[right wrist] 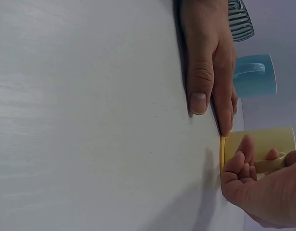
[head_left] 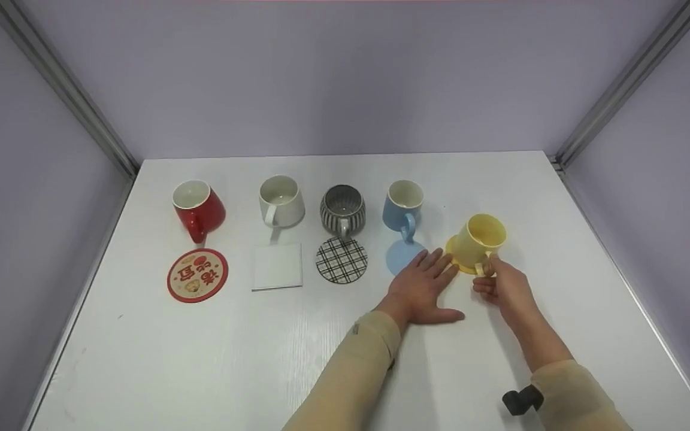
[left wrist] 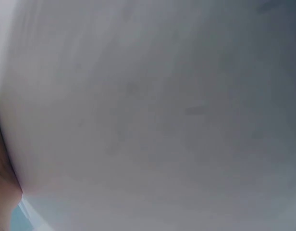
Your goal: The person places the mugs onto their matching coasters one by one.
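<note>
My right hand (head_left: 508,288) pinches the handle of a yellow mug (head_left: 477,239). That mug sits upright on a round yellow coaster (head_left: 451,244), and the right wrist view shows its base against the coaster (right wrist: 223,154). Flat on the table lies my left hand (head_left: 421,293), fingers straight and thumb spread, with fingertips touching the yellow coaster's near-left edge. A round blue coaster (head_left: 403,256) is just beyond the left hand, partly covered by it in the head view. Behind that coaster stands a blue mug (head_left: 399,214). The left wrist view holds mostly blurred white tabletop.
Further left stand a grey ribbed mug (head_left: 327,216), a white mug (head_left: 290,211) and a red mug (head_left: 210,212). Before them lie a checked round coaster (head_left: 341,261), a white square coaster (head_left: 277,266) and a red-rimmed round coaster (head_left: 197,275). Pale walls enclose the white table (head_left: 201,359).
</note>
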`<state>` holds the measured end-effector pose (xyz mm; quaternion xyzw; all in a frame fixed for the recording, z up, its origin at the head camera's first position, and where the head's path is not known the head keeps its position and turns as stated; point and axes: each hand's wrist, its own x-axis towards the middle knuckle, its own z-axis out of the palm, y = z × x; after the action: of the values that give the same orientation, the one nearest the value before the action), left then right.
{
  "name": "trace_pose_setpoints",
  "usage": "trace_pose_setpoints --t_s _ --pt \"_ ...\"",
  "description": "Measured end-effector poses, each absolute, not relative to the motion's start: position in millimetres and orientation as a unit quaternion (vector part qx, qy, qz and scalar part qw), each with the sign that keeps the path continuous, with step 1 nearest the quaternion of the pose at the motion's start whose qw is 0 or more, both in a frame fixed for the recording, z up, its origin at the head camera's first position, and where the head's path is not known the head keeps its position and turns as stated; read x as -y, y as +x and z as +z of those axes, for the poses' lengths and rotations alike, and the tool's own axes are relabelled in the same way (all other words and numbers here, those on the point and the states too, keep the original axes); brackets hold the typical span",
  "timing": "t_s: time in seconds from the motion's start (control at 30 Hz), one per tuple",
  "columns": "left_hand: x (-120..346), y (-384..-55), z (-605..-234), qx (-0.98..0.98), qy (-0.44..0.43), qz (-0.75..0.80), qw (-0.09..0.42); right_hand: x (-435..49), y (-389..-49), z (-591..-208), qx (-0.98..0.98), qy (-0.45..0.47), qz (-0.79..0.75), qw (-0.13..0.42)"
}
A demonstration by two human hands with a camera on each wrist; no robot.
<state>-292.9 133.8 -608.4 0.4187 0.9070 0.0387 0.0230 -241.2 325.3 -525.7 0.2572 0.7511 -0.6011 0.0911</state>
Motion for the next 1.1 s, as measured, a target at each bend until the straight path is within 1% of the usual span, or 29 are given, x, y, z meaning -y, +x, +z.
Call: trace_pose_setpoints --t_s 0.2,0.8,0.97,1.1 --pt "-134.2 -292.7 -608.3 -0.907 0.419 0.030 0.012 -326.3 -240.2 -527.9 -0.752 0.246 -0.604 0.088" --pt "-133.1 -295.7 -607.6 -0.904 0.423 0.052 0.023 -325.5 -242.1 -526.0 -0.749 0.253 -0.606 0.087" --pt "-133.0 -294.9 -605.6 -0.902 0.428 0.054 0.018 -326.9 -242.1 -524.5 -0.743 0.262 -0.609 0.093" --pt "-133.5 -291.4 -605.8 -0.901 0.431 0.040 0.000 -328.1 -240.2 -524.9 -0.741 0.261 -0.610 0.100"
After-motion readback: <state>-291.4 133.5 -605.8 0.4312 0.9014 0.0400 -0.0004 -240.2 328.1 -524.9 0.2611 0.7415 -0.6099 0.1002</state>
